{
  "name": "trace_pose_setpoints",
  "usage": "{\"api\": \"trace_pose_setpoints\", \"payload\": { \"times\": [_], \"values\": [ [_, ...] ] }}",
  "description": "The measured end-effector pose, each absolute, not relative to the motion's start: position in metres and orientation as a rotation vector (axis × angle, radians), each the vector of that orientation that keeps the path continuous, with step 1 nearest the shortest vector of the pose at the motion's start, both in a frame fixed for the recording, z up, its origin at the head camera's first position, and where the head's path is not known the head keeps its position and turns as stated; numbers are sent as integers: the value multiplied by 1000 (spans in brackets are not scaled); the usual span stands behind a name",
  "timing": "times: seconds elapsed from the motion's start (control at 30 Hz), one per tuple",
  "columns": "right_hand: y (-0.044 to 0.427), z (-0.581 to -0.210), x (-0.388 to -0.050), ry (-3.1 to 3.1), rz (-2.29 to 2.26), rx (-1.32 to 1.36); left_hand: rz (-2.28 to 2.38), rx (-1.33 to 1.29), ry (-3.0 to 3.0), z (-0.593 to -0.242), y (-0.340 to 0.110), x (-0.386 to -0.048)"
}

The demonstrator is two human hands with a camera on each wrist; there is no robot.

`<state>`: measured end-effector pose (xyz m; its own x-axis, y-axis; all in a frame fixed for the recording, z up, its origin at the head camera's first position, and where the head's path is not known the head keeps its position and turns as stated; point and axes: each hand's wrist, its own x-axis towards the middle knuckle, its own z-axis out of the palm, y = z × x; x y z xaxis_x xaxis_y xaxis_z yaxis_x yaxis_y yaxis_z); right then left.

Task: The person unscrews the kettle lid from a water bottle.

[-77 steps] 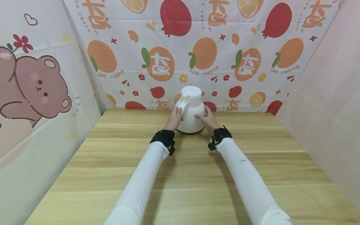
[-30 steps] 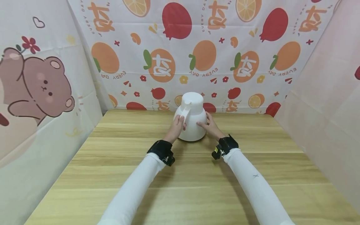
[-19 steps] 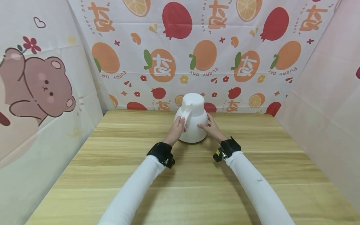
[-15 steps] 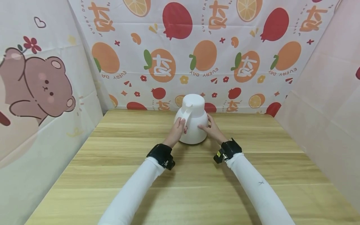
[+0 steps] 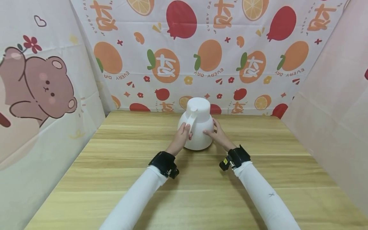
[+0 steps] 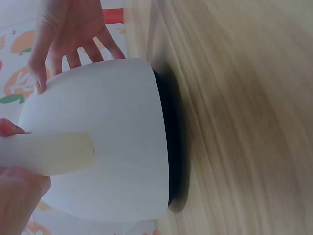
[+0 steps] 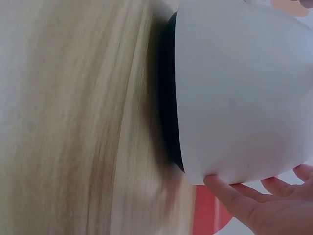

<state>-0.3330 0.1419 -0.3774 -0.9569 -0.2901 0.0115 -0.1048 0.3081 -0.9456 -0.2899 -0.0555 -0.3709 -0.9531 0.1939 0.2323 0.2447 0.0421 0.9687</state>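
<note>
Looking down across a pale wood-grain worktop (image 5: 195, 204), enclosed at left, back and right by hanging cloth. Showing nearest a left sleeve (image 5: 132, 198) and a right sleeve (image 5: 264, 191), both white, slanting inward from the lower edge, and then a black band (image 5: 162, 162) on the left wrist and a matching one on the right.

Holding beyond these, between two bare hands, a white jug (image 5: 199, 139), standing roughly upright on the far part of the worktop, with lid (image 5: 199, 104) uppermost and handle (image 5: 191, 120) turned toward the left hand (image 5: 179, 138). Pairing handle and flank, probably to stop so round and smooth a body from swivelling. Closing the left hand around the handle, with thumb on one side and fingers on the other. Cupping the opposite flank with the right hand (image 5: 219, 135), laying the thumb on the front and spreading the fingers (image 7: 230, 195) wide, gently bent against the side. Extending both arms forward, converging at the jug. Showing beneath it a dark base (image 6: 171, 142), without making clear any full contact with the wood.

Hanging farthest behind, displaying a back cloth (image 5: 188, 60) of oranges and red fruit.
</note>
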Motion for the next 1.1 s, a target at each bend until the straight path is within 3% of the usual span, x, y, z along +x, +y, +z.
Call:
{"api": "trace_pose_setpoints", "payload": {
  "times": [0.4, 0.83, 1.1],
  "values": [
    [148, -397, -333, 2504, -1687, -431, -2101, -499, -2195, -378, -53, -280],
    [143, -367, -300, 2455, -1660, -424, -2106, -475, -2214, -374, -53, -265],
    [152, -392, -314, 2464, -1679, -466, -2076, -500, -2199, -353, -47, -235]
  ]
}}
